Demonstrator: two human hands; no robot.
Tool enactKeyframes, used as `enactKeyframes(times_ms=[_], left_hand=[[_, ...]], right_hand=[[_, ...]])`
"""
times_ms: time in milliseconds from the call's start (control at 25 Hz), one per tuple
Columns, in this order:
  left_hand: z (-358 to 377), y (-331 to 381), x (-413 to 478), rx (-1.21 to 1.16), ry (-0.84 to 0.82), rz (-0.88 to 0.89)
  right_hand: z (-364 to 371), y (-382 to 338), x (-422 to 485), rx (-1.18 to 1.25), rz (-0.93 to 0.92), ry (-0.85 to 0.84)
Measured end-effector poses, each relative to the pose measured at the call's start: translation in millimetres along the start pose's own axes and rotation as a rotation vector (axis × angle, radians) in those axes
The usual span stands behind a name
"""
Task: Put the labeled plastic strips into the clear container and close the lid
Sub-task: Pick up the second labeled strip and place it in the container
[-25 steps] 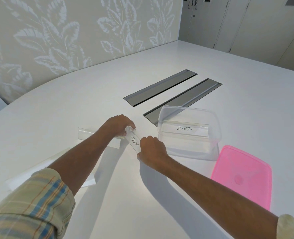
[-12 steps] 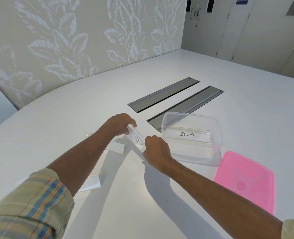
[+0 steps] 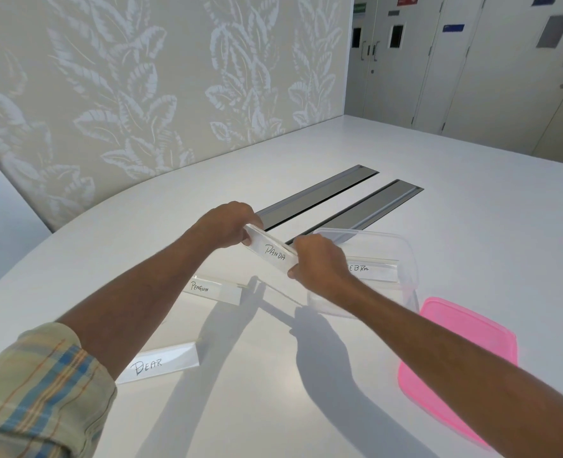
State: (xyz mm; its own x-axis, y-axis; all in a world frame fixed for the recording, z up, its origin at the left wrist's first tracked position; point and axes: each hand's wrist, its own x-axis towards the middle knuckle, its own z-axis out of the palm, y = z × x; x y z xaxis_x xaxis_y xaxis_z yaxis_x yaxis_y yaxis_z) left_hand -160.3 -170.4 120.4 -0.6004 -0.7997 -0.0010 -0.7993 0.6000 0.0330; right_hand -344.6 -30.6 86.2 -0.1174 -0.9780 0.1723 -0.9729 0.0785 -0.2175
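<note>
Both hands hold the clear strip labeled PANDA above the table, just left of the clear container. My left hand grips its far end and my right hand grips its near end. Inside the container lies the ZEBRA strip, partly hidden by my right hand. The PENGUIN strip lies on the table under my left forearm. The BEAR strip lies nearer to me. The pink lid rests flat on the table, to the right of the container.
Two long grey recessed channels run across the white table behind the container. A leaf-patterned wall panel borders the table's far left edge. Doors stand at the back right.
Both hands have lifted the PANDA strip off the table and carried it rightward toward the container. The view has tilted, so the PENGUIN and BEAR strips now show.
</note>
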Motion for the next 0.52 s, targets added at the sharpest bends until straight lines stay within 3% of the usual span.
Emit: enactKeyframes(times_ms=[520], left_hand=[[-12.5,95.2,32.2,0.011,0.115,0.114]], right_hand=[[-71.6,131.6,27.8,0.126,-0.031,-0.122]])
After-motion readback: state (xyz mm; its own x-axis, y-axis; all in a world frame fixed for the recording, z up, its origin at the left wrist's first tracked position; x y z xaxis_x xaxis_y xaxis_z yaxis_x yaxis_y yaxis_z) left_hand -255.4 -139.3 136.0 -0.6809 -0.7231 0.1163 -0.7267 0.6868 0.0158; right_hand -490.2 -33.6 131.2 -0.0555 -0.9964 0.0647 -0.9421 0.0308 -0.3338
